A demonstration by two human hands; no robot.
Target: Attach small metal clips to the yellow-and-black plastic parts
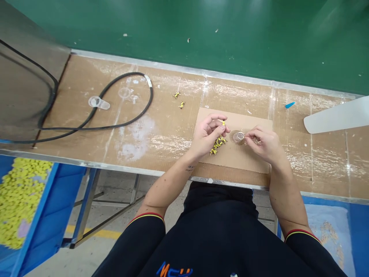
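Observation:
My left hand pinches a small yellow-and-black piece between thumb and fingers. Just below its fingertips, a pile of similar yellow-and-black pieces lies on a flat cardboard sheet. My right hand is closed with thumb and index finger together, beside a small clear cup on the sheet. Whatever its fingertips hold is too small to make out. Tiny pale bits show near the right fingers.
Two yellow-and-black pieces lie farther back. A black cable loop and a clear plastic scoop are at left. At right are a blue pointed piece and a white container. A blue bin holds yellow pieces.

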